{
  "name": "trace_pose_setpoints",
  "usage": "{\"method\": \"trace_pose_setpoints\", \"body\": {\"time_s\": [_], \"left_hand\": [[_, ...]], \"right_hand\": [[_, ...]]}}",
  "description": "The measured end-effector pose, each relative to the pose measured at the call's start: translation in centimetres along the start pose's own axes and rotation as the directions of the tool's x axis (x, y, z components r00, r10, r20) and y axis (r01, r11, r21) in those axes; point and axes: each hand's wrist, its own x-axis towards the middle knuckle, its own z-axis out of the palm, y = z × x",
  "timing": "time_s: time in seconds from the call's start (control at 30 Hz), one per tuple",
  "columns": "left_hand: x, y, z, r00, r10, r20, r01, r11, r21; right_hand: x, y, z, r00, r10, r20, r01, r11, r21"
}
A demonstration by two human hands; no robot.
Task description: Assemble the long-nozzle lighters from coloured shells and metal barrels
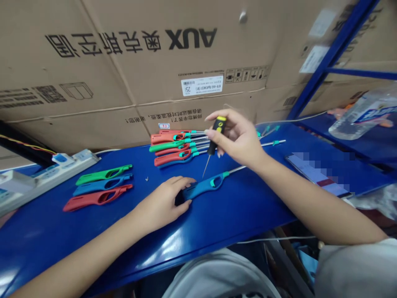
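My left hand point(167, 203) grips the handle end of a blue long-necked lighter point(204, 187), which lies on the blue table with its metal tube pointing right. In my right hand point(237, 134) is a small black and yellow screwdriver point(216, 134), held between thumb and fingers. Its thin shaft slants down, the tip just above the lighter's handle; whether it touches I cannot tell. Behind them several red, green and blue lighters point(173, 157) lie in a pile, tubes to the right. Tiny screws point(147, 179) rest left of my left hand.
Green point(104, 175), blue point(102, 185) and red handle shells point(97, 198) lie in a row at left, beside a white power strip point(49, 180). A phone point(319, 176) and a plastic bottle point(366, 111) are at right. Large cardboard boxes point(124, 82) wall the back.
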Motion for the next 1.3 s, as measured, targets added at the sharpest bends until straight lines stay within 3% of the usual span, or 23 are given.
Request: {"method": "trace_pose_setpoints", "body": {"time_s": [0.1, 0.17, 0.23, 0.33, 0.47, 0.53, 0.7, 1.0, 1.17, 1.3], "left_hand": [[-0.3, 0.2, -1.1, 0.995, -0.068, 0.071, 0.053, 0.980, 0.190], [-0.3, 0.4, -1.1, 0.993, -0.086, 0.079, 0.063, 0.966, 0.252], [0.0, 0.7, -0.6, 0.995, -0.068, 0.073, 0.046, 0.963, 0.265], [0.6, 1.2, 0.5, 0.998, -0.002, 0.055, -0.015, 0.950, 0.313], [1.6, 1.7, 0.9, 0.996, 0.024, 0.091, -0.062, 0.897, 0.437], [2.0, 1.7, 0.4, 0.994, 0.024, 0.105, -0.072, 0.868, 0.491], [2.6, 0.4, -2.8, 0.997, 0.064, 0.031, -0.071, 0.839, 0.540], [6.0, -5.0, -10.0, 0.992, 0.052, -0.116, 0.022, 0.829, 0.559], [8.6, -7.6, -11.3, 0.989, 0.052, -0.136, 0.033, 0.830, 0.557], [10.1, -9.1, -11.3, 0.992, 0.047, -0.119, 0.029, 0.825, 0.565]], "right_hand": [[0.5, 1.8, -2.9, 0.954, -0.102, -0.284, 0.036, 0.973, -0.228], [0.5, 3.2, -4.7, 0.908, -0.196, -0.371, 0.024, 0.907, -0.421], [0.4, 4.5, -6.1, 0.920, -0.214, -0.327, -0.014, 0.818, -0.575], [0.2, 6.0, -7.2, 0.966, -0.141, -0.217, -0.040, 0.748, -0.662], [0.0, 6.7, -7.3, 0.994, 0.083, -0.072, -0.109, 0.666, -0.738], [0.0, 6.8, -7.2, 0.983, 0.176, -0.043, -0.146, 0.625, -0.767], [0.0, 7.1, -7.5, 0.965, 0.260, -0.034, -0.184, 0.581, -0.793], [-0.6, 9.1, -6.9, 0.863, 0.504, 0.028, -0.247, 0.470, -0.848], [-1.1, 9.0, -5.5, 0.799, 0.598, 0.072, -0.242, 0.428, -0.871], [-1.2, 8.4, -4.8, 0.778, 0.620, 0.098, -0.211, 0.406, -0.889]]}}
